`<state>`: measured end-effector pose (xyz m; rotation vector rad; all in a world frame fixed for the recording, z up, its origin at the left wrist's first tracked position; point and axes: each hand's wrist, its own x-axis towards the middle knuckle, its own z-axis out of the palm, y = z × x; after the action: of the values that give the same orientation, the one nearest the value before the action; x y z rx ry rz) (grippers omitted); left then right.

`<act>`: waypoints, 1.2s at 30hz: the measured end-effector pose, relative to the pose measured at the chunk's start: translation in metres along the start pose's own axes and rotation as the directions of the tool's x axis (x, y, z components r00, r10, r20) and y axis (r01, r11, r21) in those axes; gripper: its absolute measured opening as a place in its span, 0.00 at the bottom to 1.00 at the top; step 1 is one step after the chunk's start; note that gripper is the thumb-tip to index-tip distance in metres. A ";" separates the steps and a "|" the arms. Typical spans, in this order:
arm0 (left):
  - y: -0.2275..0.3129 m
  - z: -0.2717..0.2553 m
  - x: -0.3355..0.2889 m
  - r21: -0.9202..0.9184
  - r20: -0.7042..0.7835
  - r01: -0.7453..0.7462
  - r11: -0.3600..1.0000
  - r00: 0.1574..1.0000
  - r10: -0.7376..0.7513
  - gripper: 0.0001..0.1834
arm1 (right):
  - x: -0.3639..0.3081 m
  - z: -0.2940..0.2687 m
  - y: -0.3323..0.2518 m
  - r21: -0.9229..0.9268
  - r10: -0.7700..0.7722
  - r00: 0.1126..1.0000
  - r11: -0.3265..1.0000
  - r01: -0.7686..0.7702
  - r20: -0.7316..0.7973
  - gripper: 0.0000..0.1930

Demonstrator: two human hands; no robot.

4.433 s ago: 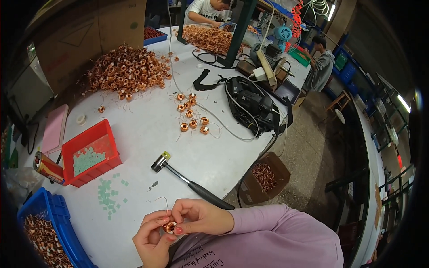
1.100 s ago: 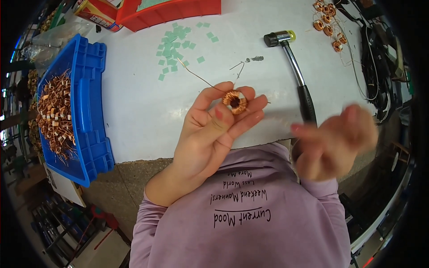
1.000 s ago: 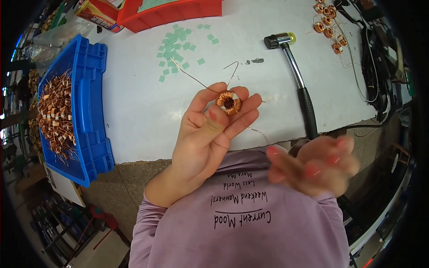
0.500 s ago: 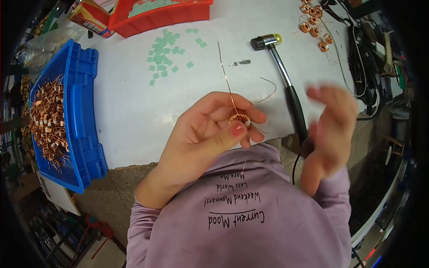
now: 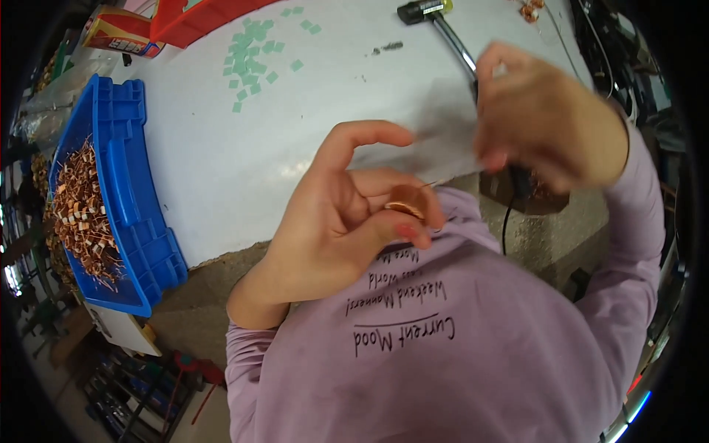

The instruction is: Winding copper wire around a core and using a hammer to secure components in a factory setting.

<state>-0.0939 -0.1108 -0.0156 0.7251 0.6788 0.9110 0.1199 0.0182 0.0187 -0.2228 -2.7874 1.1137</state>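
Between the thumb and fingers of my left hand [image 5: 325, 214] sits a small ring coil [image 5: 405, 207] wound with copper wire. My left index finger is lifted away from it, and a short bit of thin wire shows beside the fingertips. My right hand [image 5: 546, 118] is raised to the right of the coil, over the handle of a hammer. Its fingers look curled but are smeared by motion, so whether they grip any wire cannot be made out. The hammer [image 5: 452, 43] lies on the white table, head away from me, its grip mostly hidden by my right hand.
A blue bin [image 5: 133, 184] full of copper coils stands at the left. Small pale green squares [image 5: 251, 55] lie scattered ahead, near a red tray [image 5: 199, 18] and a can [image 5: 122, 31]. More coils [image 5: 530, 10] lie far right; an open box [image 5: 535, 196] sits below my right hand.
My right hand has moved up and curled its fingers. My left index finger has lifted off the coil. The long wire that stood up from the coil no longer shows there. The view has shifted.
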 end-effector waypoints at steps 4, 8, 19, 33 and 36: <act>-0.016 0.011 -0.003 0.186 -0.017 -0.016 0.982 1.000 0.019 0.27 | 0.018 -0.016 0.002 -0.043 0.044 0.994 0.998 -0.040 0.104 0.01; -0.022 0.007 0.007 0.371 0.037 -0.053 0.927 0.998 0.042 0.27 | 0.037 -0.030 -0.013 -0.073 0.153 0.966 0.987 -0.140 0.210 0.04; -0.020 0.000 0.007 -0.071 -0.209 -0.314 0.947 0.933 0.293 0.23 | 0.014 0.024 -0.025 -0.103 0.027 0.891 0.991 -0.083 -0.453 0.14; -0.024 -0.001 0.008 -0.240 -0.223 -0.278 0.930 0.948 0.226 0.28 | 0.010 0.069 -0.002 -0.608 -0.282 0.863 0.793 -0.036 -0.418 0.05; -0.028 0.002 0.008 -0.261 -0.171 -0.309 0.915 0.947 0.271 0.28 | 0.008 0.081 0.010 -0.579 -0.339 0.808 0.815 -0.003 -0.481 0.06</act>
<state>-0.0762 -0.1158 -0.0381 0.5164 0.5463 1.3114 0.0985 -0.0274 -0.0463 -0.2835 -2.4178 0.1011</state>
